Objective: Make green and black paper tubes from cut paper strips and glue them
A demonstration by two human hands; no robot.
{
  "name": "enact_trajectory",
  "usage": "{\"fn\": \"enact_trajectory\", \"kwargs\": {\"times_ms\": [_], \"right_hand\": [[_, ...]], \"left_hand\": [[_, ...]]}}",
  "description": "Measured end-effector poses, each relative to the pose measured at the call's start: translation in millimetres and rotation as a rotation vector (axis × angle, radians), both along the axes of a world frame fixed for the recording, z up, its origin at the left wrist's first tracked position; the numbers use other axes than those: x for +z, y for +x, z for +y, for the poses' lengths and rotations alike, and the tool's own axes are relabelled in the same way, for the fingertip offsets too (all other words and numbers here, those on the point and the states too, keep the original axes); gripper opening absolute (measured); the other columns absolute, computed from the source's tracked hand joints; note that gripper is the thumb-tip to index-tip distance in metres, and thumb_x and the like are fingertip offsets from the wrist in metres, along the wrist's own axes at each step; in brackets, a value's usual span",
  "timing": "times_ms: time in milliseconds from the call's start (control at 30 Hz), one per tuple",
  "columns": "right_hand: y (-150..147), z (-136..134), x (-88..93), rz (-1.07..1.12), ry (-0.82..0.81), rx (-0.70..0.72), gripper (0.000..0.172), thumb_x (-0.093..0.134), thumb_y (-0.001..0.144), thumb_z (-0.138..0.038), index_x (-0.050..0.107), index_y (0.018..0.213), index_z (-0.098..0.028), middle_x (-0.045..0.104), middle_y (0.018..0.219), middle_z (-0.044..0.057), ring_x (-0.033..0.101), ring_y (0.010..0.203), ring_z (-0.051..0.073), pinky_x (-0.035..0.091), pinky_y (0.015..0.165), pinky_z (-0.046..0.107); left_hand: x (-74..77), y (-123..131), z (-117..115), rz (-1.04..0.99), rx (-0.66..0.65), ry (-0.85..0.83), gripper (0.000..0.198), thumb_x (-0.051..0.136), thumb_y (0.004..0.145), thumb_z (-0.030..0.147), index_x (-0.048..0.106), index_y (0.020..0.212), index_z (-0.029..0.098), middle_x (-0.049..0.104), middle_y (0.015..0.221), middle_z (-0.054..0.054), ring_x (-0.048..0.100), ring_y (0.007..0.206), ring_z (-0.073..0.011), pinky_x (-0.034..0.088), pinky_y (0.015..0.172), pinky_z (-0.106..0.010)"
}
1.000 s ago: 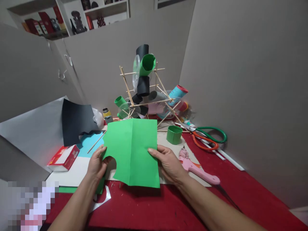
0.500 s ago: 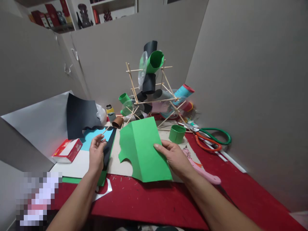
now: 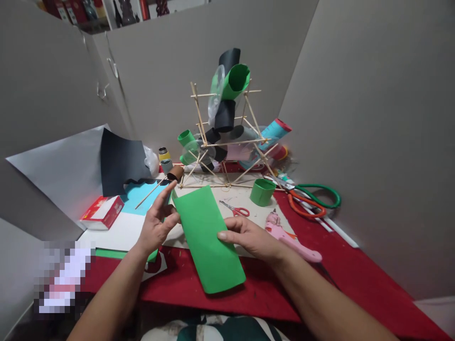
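My right hand (image 3: 249, 235) grips a sheet of green paper (image 3: 209, 241) by its right side, thumb on top and fingers behind. The sheet hangs tilted over the table edge and looks like a narrow folded rectangle. At its upper left edge is my left hand (image 3: 159, 222), index finger stretched out and thumb close to the paper; whether it touches is hard to tell. Behind the sheet lie small red-handled scissors (image 3: 238, 209). A green paper ring (image 3: 262, 193) stands farther right. A thin wooden stick (image 3: 151, 193) rests beyond my left hand, near a brown paper tube (image 3: 175, 173).
A stick frame (image 3: 231, 142) carrying paper tubes stands at the back. A pink glue gun (image 3: 291, 241) and large scissors (image 3: 313, 201) lie right. On the left are a red box (image 3: 102, 213), white paper (image 3: 117, 236) and curved black paper (image 3: 122, 158). Red cloth (image 3: 355, 274) covers the table.
The green sheet has tilted and now looks narrower, its cut-out part out of sight. My left hand has moved right, from beside the stick to the sheet's edge. Small scissors have come into view.
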State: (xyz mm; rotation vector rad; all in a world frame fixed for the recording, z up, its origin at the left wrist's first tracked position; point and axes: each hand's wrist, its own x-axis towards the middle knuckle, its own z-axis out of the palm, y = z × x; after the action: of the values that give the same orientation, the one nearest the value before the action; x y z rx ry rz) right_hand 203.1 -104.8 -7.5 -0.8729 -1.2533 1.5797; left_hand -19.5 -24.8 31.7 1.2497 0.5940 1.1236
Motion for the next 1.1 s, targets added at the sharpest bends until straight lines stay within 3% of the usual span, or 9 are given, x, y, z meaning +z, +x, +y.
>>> {"fn": "enact_trajectory", "kwargs": {"times_ms": [67, 133, 267, 367, 533, 633, 767, 933, 1100], "right_hand": [[-0.6, -1.5, -0.1, 0.012, 0.0, 0.003, 0.024, 0.074, 0.078, -0.037, 0.074, 0.083, -0.013, 0.073, 0.074, 0.002, 0.062, 0.06, 0.011, 0.046, 0.06, 0.022], [-0.5, -2.9, -0.1, 0.051, -0.026, -0.003, 0.024, 0.075, 0.077, -0.036, 0.074, 0.084, -0.013, 0.073, 0.073, 0.002, 0.063, 0.058, 0.011, 0.046, 0.059, 0.022], [2.3, -2.8, 3.0, 0.138, -0.097, -0.091, 0.029, 0.078, 0.071, -0.038, 0.074, 0.086, -0.014, 0.074, 0.072, 0.003, 0.064, 0.055, 0.013, 0.048, 0.056, 0.024], [8.3, 0.2, 10.5, 0.139, -0.027, -0.295, 0.031, 0.077, 0.071, -0.044, 0.075, 0.085, -0.016, 0.074, 0.073, 0.003, 0.064, 0.059, 0.014, 0.047, 0.057, 0.024], [32.6, -8.5, 33.5, 0.021, 0.196, -0.82, 0.03, 0.074, 0.074, -0.046, 0.074, 0.09, -0.021, 0.074, 0.087, 0.005, 0.061, 0.068, 0.014, 0.046, 0.059, 0.024], [57.8, -23.2, 48.1, -0.133, 0.244, -0.934, 0.031, 0.075, 0.072, -0.047, 0.073, 0.089, -0.022, 0.073, 0.09, 0.006, 0.061, 0.065, 0.015, 0.044, 0.051, 0.024], [96.9, -33.1, 52.7, -0.387, 0.222, -0.98, 0.035, 0.077, 0.066, -0.05, 0.074, 0.084, -0.021, 0.072, 0.079, 0.005, 0.06, 0.06, 0.016, 0.045, 0.051, 0.026], [130.6, -23.7, 31.8, -0.58, 0.247, -0.927, 0.028, 0.068, 0.075, -0.045, 0.074, 0.085, -0.02, 0.073, 0.077, 0.006, 0.063, 0.061, 0.019, 0.047, 0.057, 0.031], [144.7, -2.6, 22.3, -1.007, 0.427, -0.791, 0.032, 0.056, 0.082, -0.032, 0.071, 0.108, -0.021, 0.071, 0.109, 0.01, 0.066, 0.077, 0.023, 0.05, 0.074, 0.038]], "left_hand": [[5.2, -3.3, -0.9, 0.046, -0.061, 0.159, 0.052, 0.083, 0.063, 0.022, 0.068, 0.113, 0.023, 0.048, 0.144, -0.009, 0.058, 0.112, -0.0292, 0.05, 0.083, -0.029], [10.5, -5.8, -1.7, 0.106, -0.079, 0.308, 0.034, 0.081, 0.066, 0.024, 0.072, 0.099, 0.02, 0.057, 0.134, -0.011, 0.057, 0.113, -0.0294, 0.05, 0.085, -0.031], [17.8, -3.6, -0.7, 0.16, 0.023, 0.325, 0.012, 0.077, 0.072, 0.026, 0.07, 0.076, 0.017, 0.071, 0.099, -0.008, 0.063, 0.089, -0.0219, 0.05, 0.076, -0.029], [16.4, 2.7, 6.6, 0.117, 0.163, 0.334, 0.011, 0.075, 0.073, 0.028, 0.07, 0.075, 0.018, 0.07, 0.085, -0.003, 0.061, 0.077, -0.0166, 0.048, 0.073, -0.026], [7.3, 10.0, 22.3, 0.077, 0.36, 0.387, 0.011, 0.072, 0.075, 0.029, 0.068, 0.074, 0.019, 0.063, 0.072, 0.003, 0.054, 0.068, -0.0117, 0.045, 0.069, -0.021], [7.2, 11.0, 24.1, 0.151, 0.414, 0.414, 0.015, 0.07, 0.076, 0.031, 0.065, 0.072, 0.018, 0.06, 0.066, 0.003, 0.052, 0.062, -0.0115, 0.043, 0.063, -0.021], [18.1, 13.9, 17.8, 0.281, 0.548, 0.635, 0.01, 0.068, 0.078, 0.029, 0.065, 0.076, 0.019, 0.061, 0.069, 0.002, 0.054, 0.063, -0.013, 0.043, 0.062, -0.023], [40.0, 35.0, 10.1, 0.444, 0.607, 1.067, 0.002, 0.065, 0.078, 0.021, 0.064, 0.077, 0.02, 0.063, 0.073, 0.0, 0.055, 0.066, -0.0151, 0.044, 0.069, -0.027], [56.7, 71.0, 15.6, 0.695, 0.579, 1.274, 0.011, 0.061, 0.078, 0.022, 0.058, 0.068, 0.02, 0.057, 0.062, 0.0, 0.051, 0.059, -0.015, 0.039, 0.063, -0.026]]}}
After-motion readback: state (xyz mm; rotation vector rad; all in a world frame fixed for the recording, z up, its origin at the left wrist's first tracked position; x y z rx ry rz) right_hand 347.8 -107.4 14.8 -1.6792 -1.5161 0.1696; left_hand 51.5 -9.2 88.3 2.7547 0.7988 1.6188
